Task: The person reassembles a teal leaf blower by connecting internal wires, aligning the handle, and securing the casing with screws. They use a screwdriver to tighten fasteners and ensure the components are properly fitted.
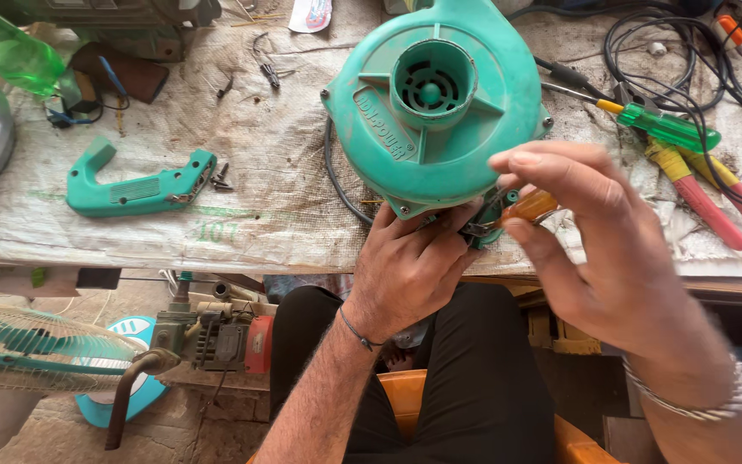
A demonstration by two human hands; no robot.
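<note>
Green blower housing [435,112] lies flat on the table [285,223], at its near edge, round intake facing up. Left hand [410,266] wraps the housing's lower edge from below, grip closed on it. Right hand [594,249] pinches an amber-handled screwdriver [530,206], fingers closed round the handle; the tip looks seated near the bottom seam, though blur hides the exact spot. Detached green handle half [135,185] and loose screws [221,179] lie well apart to the left. Best practice here: keep the housing braced, tool square to the screw, steady pressure.
</note>
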